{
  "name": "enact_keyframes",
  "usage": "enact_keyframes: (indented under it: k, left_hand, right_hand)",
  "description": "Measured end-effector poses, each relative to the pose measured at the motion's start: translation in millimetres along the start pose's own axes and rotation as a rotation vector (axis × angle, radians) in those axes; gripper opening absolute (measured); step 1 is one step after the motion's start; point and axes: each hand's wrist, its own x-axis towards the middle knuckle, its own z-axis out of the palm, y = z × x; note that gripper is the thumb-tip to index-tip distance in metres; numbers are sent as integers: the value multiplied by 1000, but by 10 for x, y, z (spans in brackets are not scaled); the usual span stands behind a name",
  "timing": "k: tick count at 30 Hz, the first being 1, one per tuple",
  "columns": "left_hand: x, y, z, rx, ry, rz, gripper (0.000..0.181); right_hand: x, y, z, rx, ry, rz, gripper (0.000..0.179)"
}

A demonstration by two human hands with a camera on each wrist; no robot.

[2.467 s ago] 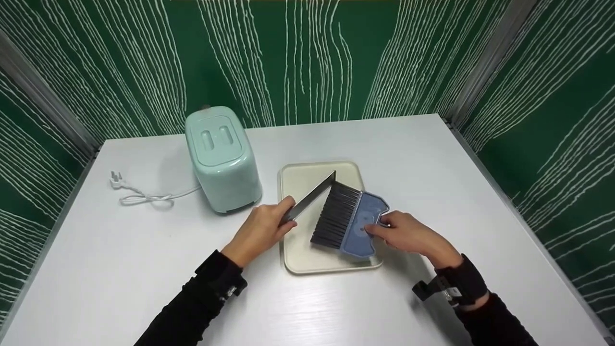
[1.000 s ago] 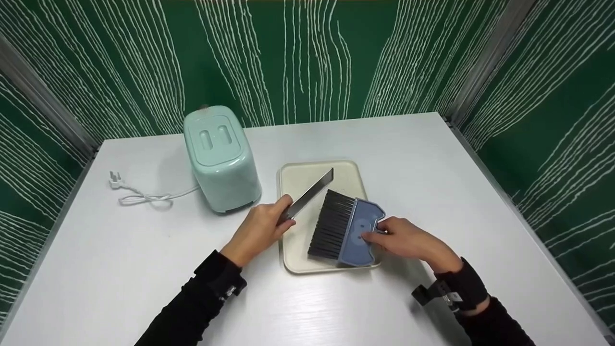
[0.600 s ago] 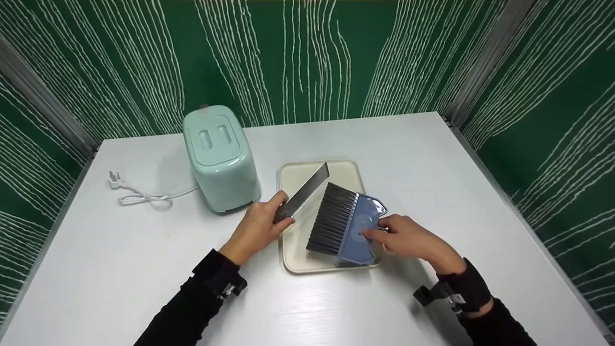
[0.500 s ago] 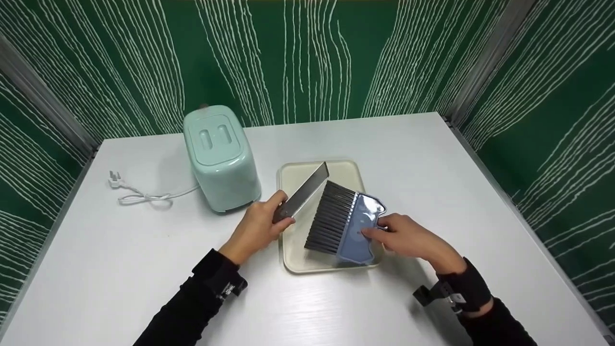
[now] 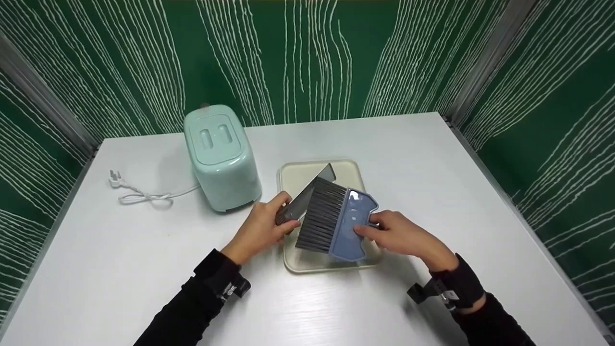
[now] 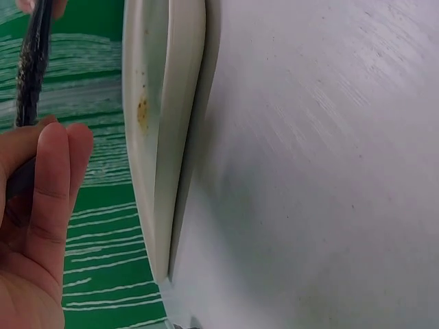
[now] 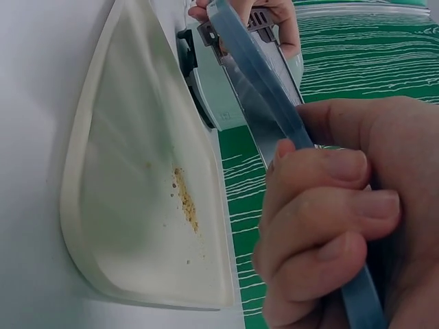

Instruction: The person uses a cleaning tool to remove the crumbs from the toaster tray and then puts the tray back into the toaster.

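My left hand [image 5: 262, 227] grips the slotted dark end of a narrow metal toaster crumb tray [image 5: 327, 173], held tilted with its far end up and to the right. My right hand [image 5: 403, 234] holds a blue hand brush [image 5: 348, 230] by its handle, thumb on the flat face. The dark bristles [image 5: 321, 218] overlap the crumb tray and hide part of it in the head view. Both are held over a cream rectangular tray [image 5: 299, 177]. In the right wrist view, brown crumbs [image 7: 185, 200] lie in that cream tray.
A mint-green toaster [image 5: 223, 163] stands on the white table [image 5: 399, 149], left of the cream tray. Its white cord and plug [image 5: 115, 179] lie further left. Green walls with white streaks enclose the back and sides.
The brush has moved left, so its bristles now overlap the crumb tray. The crumb tray was tilted differently, its far end dipping then rising a little. Both hands keep their grips.
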Motion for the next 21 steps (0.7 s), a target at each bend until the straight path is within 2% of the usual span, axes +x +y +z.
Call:
enact_keyframes:
  k: [7, 10, 13, 17, 21]
  left_hand:
    - [-5, 6, 8, 120, 42, 61, 35]
    - [-7, 4, 12, 105, 30, 64, 35]
    - [-7, -2, 17, 108, 30, 94, 35]
    - [-6, -23, 27, 187, 71, 161, 35]
    - [-4, -36, 33, 236, 113, 201, 35]
  right_hand:
    - [23, 16, -23, 65, 38, 37, 36]
    - [33, 34, -32, 88, 56, 64, 37]
    - [39, 71, -36, 101, 66, 93, 37]
    - [41, 125, -33, 144, 58, 134, 38]
    - [40, 179, -31, 184, 34, 164, 38]
